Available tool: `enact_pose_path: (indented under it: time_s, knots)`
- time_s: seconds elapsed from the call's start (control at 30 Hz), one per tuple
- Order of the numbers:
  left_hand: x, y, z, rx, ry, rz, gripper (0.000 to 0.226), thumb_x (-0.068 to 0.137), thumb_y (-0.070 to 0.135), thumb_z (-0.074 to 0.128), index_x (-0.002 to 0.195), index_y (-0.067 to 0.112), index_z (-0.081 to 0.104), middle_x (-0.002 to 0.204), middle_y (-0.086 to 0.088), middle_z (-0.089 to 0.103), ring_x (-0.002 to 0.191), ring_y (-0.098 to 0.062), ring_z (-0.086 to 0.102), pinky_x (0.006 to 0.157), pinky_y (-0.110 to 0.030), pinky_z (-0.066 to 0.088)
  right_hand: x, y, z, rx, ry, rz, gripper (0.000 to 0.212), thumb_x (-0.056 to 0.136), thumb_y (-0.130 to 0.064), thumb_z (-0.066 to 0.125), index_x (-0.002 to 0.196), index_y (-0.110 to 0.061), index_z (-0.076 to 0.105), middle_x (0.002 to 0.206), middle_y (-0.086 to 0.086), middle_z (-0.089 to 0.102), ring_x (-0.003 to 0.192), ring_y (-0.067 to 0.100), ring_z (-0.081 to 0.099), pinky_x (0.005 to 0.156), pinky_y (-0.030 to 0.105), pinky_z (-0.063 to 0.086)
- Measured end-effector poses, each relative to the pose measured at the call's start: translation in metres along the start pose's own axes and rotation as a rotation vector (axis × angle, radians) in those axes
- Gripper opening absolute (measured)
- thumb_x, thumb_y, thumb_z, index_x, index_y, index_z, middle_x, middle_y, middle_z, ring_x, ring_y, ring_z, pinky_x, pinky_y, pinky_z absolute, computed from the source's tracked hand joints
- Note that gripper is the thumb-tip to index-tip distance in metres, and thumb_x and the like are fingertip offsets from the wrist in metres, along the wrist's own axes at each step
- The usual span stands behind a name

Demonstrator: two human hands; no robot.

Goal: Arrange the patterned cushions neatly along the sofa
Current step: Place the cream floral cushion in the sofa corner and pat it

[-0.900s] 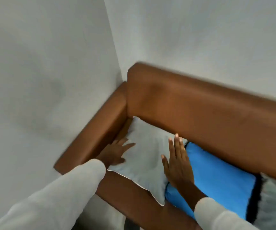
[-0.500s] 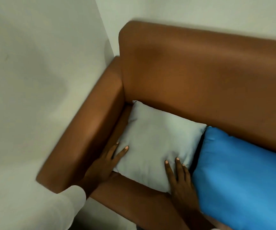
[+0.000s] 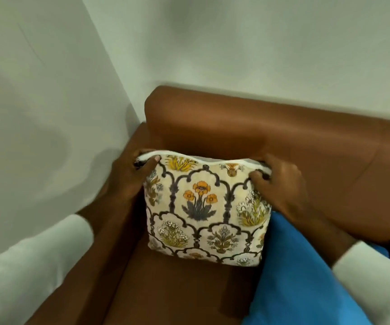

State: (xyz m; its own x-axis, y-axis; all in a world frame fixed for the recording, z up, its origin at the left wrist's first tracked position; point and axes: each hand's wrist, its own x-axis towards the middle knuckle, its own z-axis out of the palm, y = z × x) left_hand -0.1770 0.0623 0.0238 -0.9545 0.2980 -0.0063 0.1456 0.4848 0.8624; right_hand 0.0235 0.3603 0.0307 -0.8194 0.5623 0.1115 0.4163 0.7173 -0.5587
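We hold the cushion [image 3: 207, 211] upright in the sofa [image 3: 271, 137] corner, at the centre of our view, its lower edge on the seat and its top edge leaning toward the backrest. Our left hand [image 3: 128, 181] pinches the top corner at ten o'clock from the cushion's middle, thumb on the printed face and fingers behind. Our right hand [image 3: 280, 184] is closed on the opposite top corner at two o'clock, bunching the fabric there. The print shows orange, yellow and white flowers in dark scalloped arches on cream; a white seam runs along the top.

A blue cushion [image 3: 301, 273] lies at four o'clock, touching the patterned one's right side and passing under our right forearm. The armrest [image 3: 109, 242] runs along at eight o'clock, close beside the cushion's left edge. White sleeves [image 3: 25, 273] cover both forearms. Pale walls [image 3: 236, 43] meet in a corner at eleven o'clock, behind the sofa. At the far right edge, something dark and pale shows, too cropped to identify. No writing or labels can be read.
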Motion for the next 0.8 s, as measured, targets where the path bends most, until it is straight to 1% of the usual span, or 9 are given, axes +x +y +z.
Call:
enact_pose_path:
  time_s: [0.1,0.23,0.3,0.4,0.5,0.6,0.67,0.73,0.8]
  knots:
    - [0.033,-0.020,0.032,0.011,-0.118,-0.090,0.029,0.105,0.023,0.075,0.128,0.005,0.077,0.121,-0.015,0.081,0.110,-0.030,0.076,0.097,-0.046,0.061,0.017,0.024,0.037,0.019,-0.023,0.062,0.038,0.103,-0.022,0.069,0.139,-0.010,0.067,0.134,0.016,0.069,0.117,0.039,0.067,0.096,0.050,0.057]
    - [0.051,-0.035,0.054,-0.005,-0.079,-0.056,0.046,0.112,0.025,0.064,0.151,0.002,0.062,0.141,-0.019,0.072,0.130,-0.033,0.070,0.118,-0.050,0.053,-0.003,0.043,0.081,0.033,0.154,0.094,0.024,0.104,-0.007,0.064,0.127,0.000,0.069,0.125,0.022,0.063,0.117,0.041,0.057,0.096,0.050,0.050]
    - [0.057,-0.032,0.059,-0.058,-0.056,-0.034,0.039,0.110,0.032,0.066,0.141,0.008,0.070,0.132,-0.016,0.077,0.125,-0.032,0.073,0.114,-0.055,0.056,-0.013,0.043,0.087,0.056,0.288,0.087,0.025,0.103,-0.001,0.061,0.127,-0.002,0.070,0.120,0.019,0.063,0.113,0.038,0.056,0.092,0.049,0.050]
    - [0.061,-0.032,0.060,-0.037,-0.037,0.053,0.030,0.111,0.033,0.065,0.127,0.010,0.074,0.120,-0.007,0.079,0.111,-0.014,0.076,0.105,-0.054,0.060,-0.021,0.040,0.084,0.055,0.342,0.163,0.029,0.105,-0.002,0.060,0.133,-0.002,0.068,0.128,0.023,0.062,0.120,0.044,0.055,0.094,0.058,0.054]
    - [0.045,-0.036,0.063,0.117,0.025,0.284,0.041,0.114,0.031,0.057,0.150,0.011,0.061,0.149,-0.005,0.064,0.131,-0.002,0.063,0.116,-0.042,0.054,-0.042,0.021,0.090,-0.068,0.396,0.133,0.045,0.109,-0.016,0.055,0.154,-0.011,0.056,0.162,0.024,0.049,0.152,0.047,0.041,0.124,0.070,0.033]
    - [-0.004,-0.065,0.084,0.524,-0.022,0.680,0.065,0.115,0.048,0.041,0.174,0.022,0.030,0.184,0.000,0.017,0.167,-0.023,0.024,0.137,-0.039,0.020,-0.083,-0.012,0.134,-0.174,0.162,-0.385,0.063,0.115,-0.042,0.034,0.176,-0.027,0.022,0.184,0.013,0.018,0.171,0.035,0.014,0.133,0.072,0.000]
    - [-0.032,-0.088,0.103,0.747,-0.288,0.924,0.071,0.115,0.056,0.028,0.179,0.030,0.011,0.188,0.004,0.001,0.174,-0.027,0.006,0.137,-0.055,0.012,-0.099,-0.010,0.165,-0.295,-0.042,-0.567,0.068,0.114,-0.054,0.037,0.176,-0.034,0.021,0.187,0.006,0.010,0.173,0.031,0.008,0.131,0.077,0.006]
    - [-0.038,-0.100,0.117,0.931,-0.390,0.967,0.074,0.115,0.063,0.022,0.179,0.030,0.004,0.188,-0.001,0.000,0.175,-0.031,0.002,0.137,-0.061,0.012,-0.091,0.012,0.173,-0.419,-0.113,-0.509,0.071,0.111,-0.065,0.040,0.175,-0.036,0.025,0.187,0.005,0.006,0.173,0.032,0.007,0.128,0.078,0.023]
    - [-0.020,-0.095,0.122,0.973,-0.368,0.866,0.083,0.111,0.074,0.024,0.178,0.033,-0.002,0.188,-0.001,-0.004,0.174,-0.031,-0.001,0.138,-0.058,0.008,-0.072,0.042,0.162,-0.484,-0.119,-0.321,0.082,0.107,-0.077,0.034,0.176,-0.035,0.018,0.187,0.003,0.000,0.172,0.031,0.005,0.128,0.082,0.016]
